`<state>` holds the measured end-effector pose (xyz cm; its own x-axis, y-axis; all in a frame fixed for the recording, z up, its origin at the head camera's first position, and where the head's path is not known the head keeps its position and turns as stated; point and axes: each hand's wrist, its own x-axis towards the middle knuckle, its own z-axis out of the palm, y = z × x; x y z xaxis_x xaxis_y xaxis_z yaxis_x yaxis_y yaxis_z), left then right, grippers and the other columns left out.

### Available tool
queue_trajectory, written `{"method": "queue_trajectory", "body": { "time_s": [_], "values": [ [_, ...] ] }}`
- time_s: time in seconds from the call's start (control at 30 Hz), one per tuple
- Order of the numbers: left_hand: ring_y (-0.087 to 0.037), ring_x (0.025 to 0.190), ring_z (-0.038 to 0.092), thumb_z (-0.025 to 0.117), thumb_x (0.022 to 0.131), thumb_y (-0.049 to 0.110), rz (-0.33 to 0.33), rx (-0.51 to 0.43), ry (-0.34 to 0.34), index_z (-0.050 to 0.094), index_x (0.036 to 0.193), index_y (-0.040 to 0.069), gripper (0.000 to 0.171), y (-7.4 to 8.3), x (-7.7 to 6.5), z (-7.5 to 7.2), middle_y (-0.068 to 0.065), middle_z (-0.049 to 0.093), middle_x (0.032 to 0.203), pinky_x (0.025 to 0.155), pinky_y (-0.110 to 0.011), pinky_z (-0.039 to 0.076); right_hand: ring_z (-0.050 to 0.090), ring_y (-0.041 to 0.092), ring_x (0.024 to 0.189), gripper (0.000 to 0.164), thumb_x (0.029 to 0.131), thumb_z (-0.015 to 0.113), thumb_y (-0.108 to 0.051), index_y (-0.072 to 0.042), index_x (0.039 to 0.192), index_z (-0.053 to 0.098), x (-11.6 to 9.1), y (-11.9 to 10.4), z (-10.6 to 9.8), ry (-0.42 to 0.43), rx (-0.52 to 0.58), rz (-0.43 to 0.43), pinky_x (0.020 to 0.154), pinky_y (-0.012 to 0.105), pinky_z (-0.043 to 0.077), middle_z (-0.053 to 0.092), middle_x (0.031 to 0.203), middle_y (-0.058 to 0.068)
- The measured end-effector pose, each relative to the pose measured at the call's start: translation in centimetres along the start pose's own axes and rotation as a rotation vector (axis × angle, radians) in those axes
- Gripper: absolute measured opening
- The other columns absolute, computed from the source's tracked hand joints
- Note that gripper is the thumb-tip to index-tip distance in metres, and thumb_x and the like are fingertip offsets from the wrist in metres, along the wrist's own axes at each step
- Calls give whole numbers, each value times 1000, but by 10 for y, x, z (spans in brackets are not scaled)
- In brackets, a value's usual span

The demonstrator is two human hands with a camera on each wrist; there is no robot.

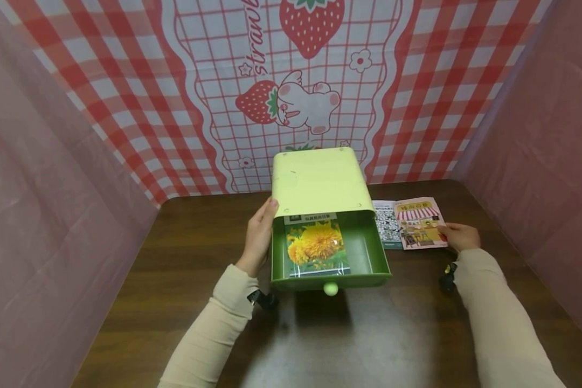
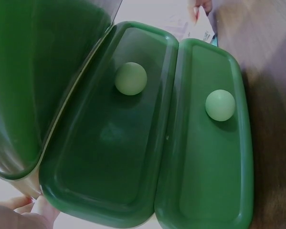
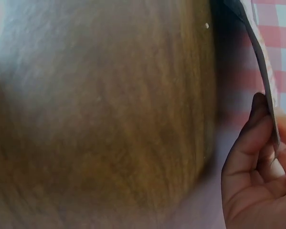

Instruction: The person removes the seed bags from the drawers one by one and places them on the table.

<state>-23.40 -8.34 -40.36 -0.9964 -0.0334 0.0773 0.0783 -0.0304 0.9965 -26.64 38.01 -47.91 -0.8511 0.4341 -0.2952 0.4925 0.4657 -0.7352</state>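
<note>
A drawer box [image 1: 322,178] with a pale yellow-green top and darker green drawers stands on the table. Its top drawer [image 1: 366,253] is pulled out, and a booklet with yellow flowers [image 1: 315,245] lies inside. Two lower drawer fronts [image 2: 109,133] with round knobs show in the left wrist view. My left hand [image 1: 259,231] rests against the box's left side, thumb near the top edge. At the right, my right hand [image 1: 461,236] pinches the edge of a pink booklet with a shop awning [image 1: 419,223]. A black-and-white patterned sheet or booklet [image 1: 387,223] adjoins it; whether they are joined I cannot tell.
The brown wooden table [image 1: 194,258] ends against a red-and-white checked strawberry cloth [image 1: 315,108] at the back. Pink cloths [image 1: 538,140] hang at both sides. A dark wrist device [image 1: 448,277] sits at each sleeve cuff.
</note>
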Motion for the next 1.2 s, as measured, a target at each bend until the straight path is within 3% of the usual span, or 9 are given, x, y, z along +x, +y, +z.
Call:
{"method": "queue_trajectory", "body": {
  "time_s": [0.2,0.5,0.8,1.03,1.2],
  "values": [
    [-17,146,33,50,97,56,-18,11,4,42,149,18,65,0,1,0,0,40,156,121,-36,29,50,13,83,63,96,57,-41,4,140,50,-3,-5,2,14,11,23,58,20,45,55,128,20],
    [-16,145,34,51,96,58,-30,21,13,43,149,20,66,1,0,0,2,41,155,120,-35,30,57,22,79,60,92,62,-31,17,127,54,1,-7,1,-14,-153,-114,60,25,44,67,101,25],
    [-15,146,31,51,95,59,-28,22,9,42,149,19,68,0,0,0,3,40,156,121,-35,28,57,36,93,65,91,61,-37,17,126,53,-1,-9,3,-40,-281,-95,77,45,50,59,119,32],
    [-16,144,35,51,96,58,-32,3,8,43,149,20,66,0,0,0,1,41,155,119,-35,33,58,38,95,64,90,61,-38,16,123,56,6,-5,6,-31,-322,-112,78,48,50,60,118,32],
    [-17,146,32,50,97,55,-16,6,5,42,149,17,65,-1,1,0,0,40,156,120,-37,30,59,43,97,56,89,60,-35,13,117,61,3,-5,7,-5,-377,-165,78,49,50,61,117,32]
  ]
}}
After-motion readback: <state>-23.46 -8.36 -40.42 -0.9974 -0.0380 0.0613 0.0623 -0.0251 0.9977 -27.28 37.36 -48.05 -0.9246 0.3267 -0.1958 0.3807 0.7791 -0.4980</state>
